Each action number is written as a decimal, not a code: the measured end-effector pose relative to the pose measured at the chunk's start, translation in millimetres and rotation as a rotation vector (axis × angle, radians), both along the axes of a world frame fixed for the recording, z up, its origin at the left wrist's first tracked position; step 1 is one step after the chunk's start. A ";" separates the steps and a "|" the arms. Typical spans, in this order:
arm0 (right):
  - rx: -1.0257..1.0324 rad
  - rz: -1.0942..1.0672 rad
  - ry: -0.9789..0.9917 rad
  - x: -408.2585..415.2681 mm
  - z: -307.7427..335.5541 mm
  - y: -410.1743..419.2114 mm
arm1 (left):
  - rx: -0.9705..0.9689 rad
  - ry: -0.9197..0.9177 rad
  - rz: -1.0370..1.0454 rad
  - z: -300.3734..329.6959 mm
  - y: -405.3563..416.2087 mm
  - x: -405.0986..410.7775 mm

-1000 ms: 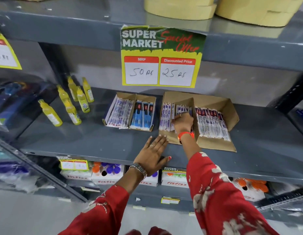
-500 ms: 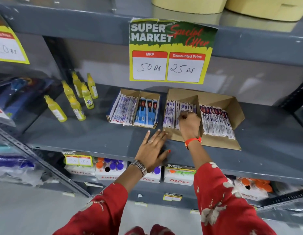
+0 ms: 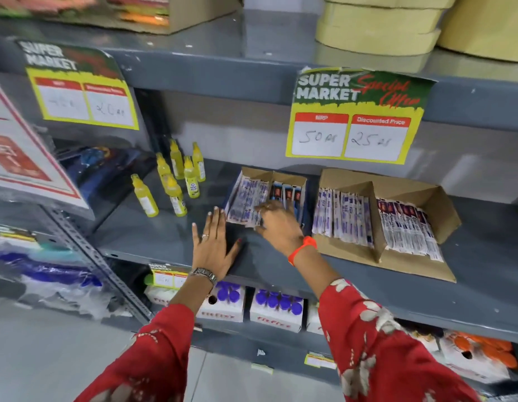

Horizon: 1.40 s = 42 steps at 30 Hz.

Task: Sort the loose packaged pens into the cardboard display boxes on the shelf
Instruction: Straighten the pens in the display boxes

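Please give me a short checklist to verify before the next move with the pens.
1. Right hand on the pens in the small box: ok.
2. Firm grasp of a pack: cannot tell, fingers cover it.
3. Left hand flat on the shelf, free: ok.
4. Large box has room left: ok.
5. Bottles stand apart from the hands: ok.

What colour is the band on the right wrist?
Orange; the wristband shows clearly in the head view.
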State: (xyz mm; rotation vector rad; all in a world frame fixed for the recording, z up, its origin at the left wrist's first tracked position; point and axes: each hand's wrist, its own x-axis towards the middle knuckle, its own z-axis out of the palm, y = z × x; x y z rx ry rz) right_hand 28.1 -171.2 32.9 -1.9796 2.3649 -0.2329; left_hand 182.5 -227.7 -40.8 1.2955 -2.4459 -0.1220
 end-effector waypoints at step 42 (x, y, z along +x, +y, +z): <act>0.028 -0.011 -0.181 -2.8 -6.9 -51.9 | 0.052 -0.111 -0.081 -4.0 -13.6 2.0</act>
